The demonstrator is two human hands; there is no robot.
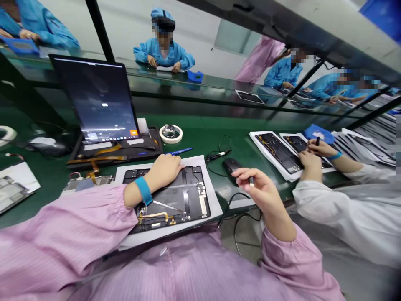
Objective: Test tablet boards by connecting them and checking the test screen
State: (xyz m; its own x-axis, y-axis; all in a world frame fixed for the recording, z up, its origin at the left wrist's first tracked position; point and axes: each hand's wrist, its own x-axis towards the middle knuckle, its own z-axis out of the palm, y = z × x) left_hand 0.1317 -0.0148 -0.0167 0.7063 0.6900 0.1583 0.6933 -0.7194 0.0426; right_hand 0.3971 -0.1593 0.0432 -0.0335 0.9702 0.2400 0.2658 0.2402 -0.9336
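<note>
My left hand [165, 170] lies over the upper edge of an opened black tablet housing [175, 196]. Its fingers look laid down on the housing and are only partly seen; a blue band circles that wrist. The housing has flex cables and small boards along its lower and right sides. It rests on a white sheet [211, 196]. Raised to the right of the housing, my right hand [261, 188] pinches a slim black pen-like tool [251, 181], mostly hidden by the fingers. Just beyond those fingers sits a black computer mouse [232, 167].
A lit tablet screen [97, 100] stands at the back left. Near it are a tape roll [171, 134] and a blue pen [181, 151]. Black cables [216, 155] lie by the mouse. At right, a co-worker's hands [313, 156] work over other housings [278, 152].
</note>
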